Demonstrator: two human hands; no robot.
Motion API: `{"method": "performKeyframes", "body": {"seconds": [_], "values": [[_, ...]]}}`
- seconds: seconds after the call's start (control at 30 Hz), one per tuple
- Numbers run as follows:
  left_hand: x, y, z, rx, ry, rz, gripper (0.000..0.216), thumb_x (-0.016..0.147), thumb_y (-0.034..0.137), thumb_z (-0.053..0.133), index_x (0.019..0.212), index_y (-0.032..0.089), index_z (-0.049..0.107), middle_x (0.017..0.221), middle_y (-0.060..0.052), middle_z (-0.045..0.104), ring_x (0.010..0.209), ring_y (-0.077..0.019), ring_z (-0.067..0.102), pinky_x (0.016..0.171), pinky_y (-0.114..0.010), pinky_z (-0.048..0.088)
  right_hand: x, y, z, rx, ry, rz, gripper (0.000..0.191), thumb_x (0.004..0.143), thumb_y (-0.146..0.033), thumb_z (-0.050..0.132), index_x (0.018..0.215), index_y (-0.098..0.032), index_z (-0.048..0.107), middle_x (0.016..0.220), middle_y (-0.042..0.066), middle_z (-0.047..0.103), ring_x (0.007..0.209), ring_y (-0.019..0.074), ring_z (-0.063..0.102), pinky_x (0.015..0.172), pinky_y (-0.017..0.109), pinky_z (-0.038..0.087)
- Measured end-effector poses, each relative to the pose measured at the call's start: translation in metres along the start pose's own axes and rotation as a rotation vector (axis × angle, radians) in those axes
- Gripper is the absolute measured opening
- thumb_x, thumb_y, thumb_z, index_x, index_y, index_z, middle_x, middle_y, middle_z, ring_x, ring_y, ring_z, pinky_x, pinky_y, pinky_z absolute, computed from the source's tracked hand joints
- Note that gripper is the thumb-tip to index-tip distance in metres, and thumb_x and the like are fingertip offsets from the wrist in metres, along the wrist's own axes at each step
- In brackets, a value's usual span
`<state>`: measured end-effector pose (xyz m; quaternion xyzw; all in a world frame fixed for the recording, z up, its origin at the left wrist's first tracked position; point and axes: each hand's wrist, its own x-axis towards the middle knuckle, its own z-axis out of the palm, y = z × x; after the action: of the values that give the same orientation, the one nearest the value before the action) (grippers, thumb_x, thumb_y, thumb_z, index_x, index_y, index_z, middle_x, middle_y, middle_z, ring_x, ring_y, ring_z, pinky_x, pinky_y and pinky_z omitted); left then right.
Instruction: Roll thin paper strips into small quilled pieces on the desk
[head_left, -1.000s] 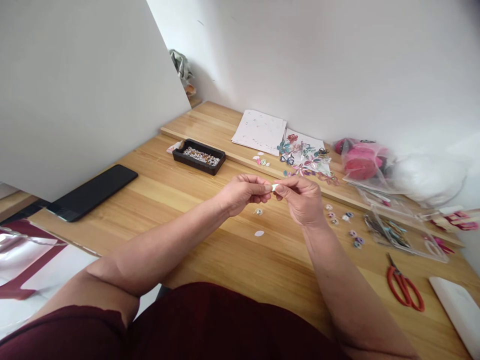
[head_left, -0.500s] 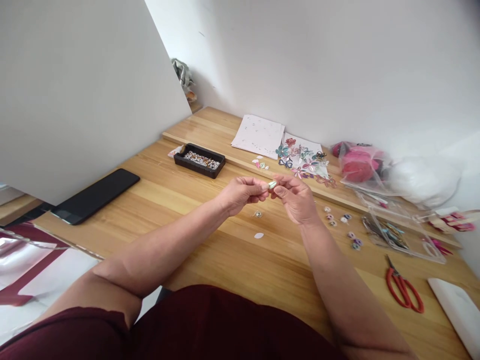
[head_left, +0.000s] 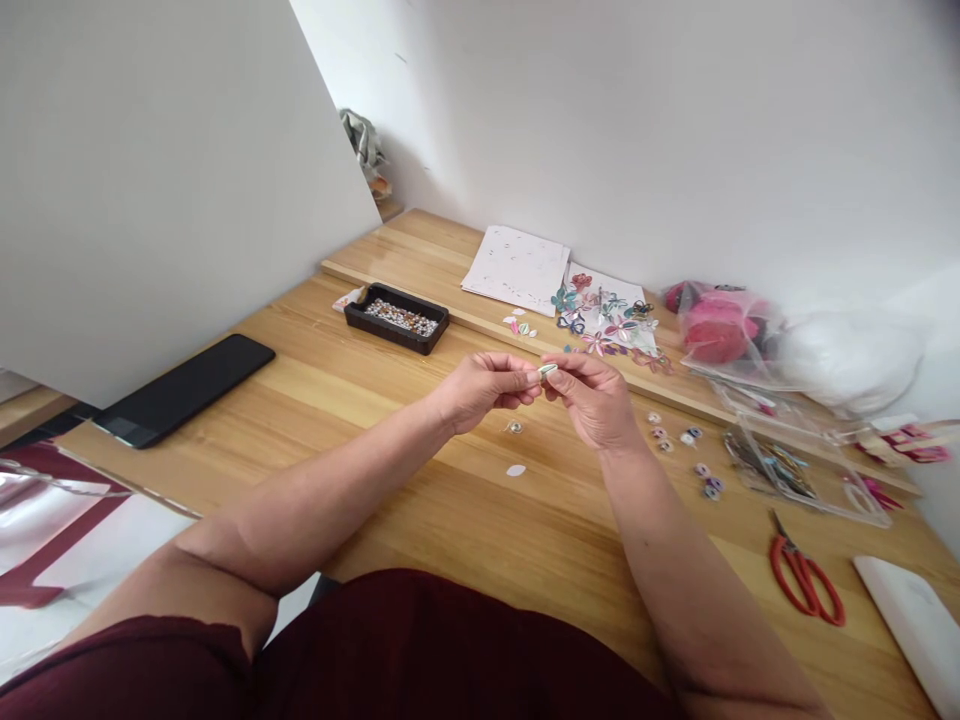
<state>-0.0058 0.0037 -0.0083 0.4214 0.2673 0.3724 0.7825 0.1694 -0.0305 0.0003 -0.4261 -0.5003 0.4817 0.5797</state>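
Over the middle of the wooden table my left hand and my right hand meet fingertip to fingertip. Both pinch one small pale paper piece between thumb and forefinger. Below the hands a small shiny bead and a white oval paper bit lie on the wood. Several small coloured paper coils lie just right of my right wrist.
A black tray of beads and a black phone lie to the left. White sheets, paper flowers, plastic bags, a clear box and red scissors fill the back and right. A grey panel stands left.
The hands stay together on the small piece, which has turned a little between the fingertips. The view has shifted slightly.
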Motion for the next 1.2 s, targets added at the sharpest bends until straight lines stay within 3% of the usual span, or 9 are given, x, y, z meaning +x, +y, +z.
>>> {"method": "performKeyframes", "body": {"seconds": [0.3,0.63,0.93,1.2], "values": [[-0.003,0.006,0.004,0.007,0.009,-0.035,0.013,0.073,0.020,0.081,0.077,0.010,0.073,0.069,-0.007,0.071,0.060,-0.0097,0.064,0.060,-0.019,0.049,-0.001,0.001,-0.004,-0.062,-0.084,-0.060,0.020,0.071,-0.032,0.088,0.089,-0.026,0.082,0.072,0.000,0.070,0.061,0.0104,0.056,0.057,0.026,0.045],[-0.002,0.004,0.005,-0.018,0.048,-0.048,0.008,0.073,0.013,0.078,0.071,0.010,0.071,0.066,-0.007,0.071,0.058,-0.0108,0.064,0.062,-0.021,0.050,-0.001,0.008,-0.002,-0.154,-0.047,-0.083,0.020,0.073,-0.037,0.086,0.086,-0.022,0.081,0.072,0.002,0.071,0.059,0.0117,0.056,0.058,0.028,0.046],[0.004,-0.004,-0.006,-0.024,-0.074,-0.070,0.037,0.066,0.038,0.092,0.079,0.010,0.071,0.073,-0.004,0.070,0.063,-0.0076,0.062,0.061,-0.017,0.048,0.002,0.000,-0.004,-0.073,-0.008,0.015,0.028,0.066,-0.042,0.089,0.082,-0.021,0.080,0.070,0.002,0.070,0.061,0.0118,0.059,0.054,0.025,0.046],[0.004,-0.006,-0.008,-0.041,-0.193,-0.130,0.046,0.070,0.046,0.089,0.091,0.009,0.073,0.068,-0.004,0.067,0.059,-0.0080,0.059,0.054,-0.017,0.045,0.000,-0.004,-0.003,-0.158,0.056,0.005,0.029,0.071,-0.045,0.086,0.078,-0.019,0.077,0.066,0.004,0.072,0.055,0.0114,0.056,0.047,0.024,0.041]]}}
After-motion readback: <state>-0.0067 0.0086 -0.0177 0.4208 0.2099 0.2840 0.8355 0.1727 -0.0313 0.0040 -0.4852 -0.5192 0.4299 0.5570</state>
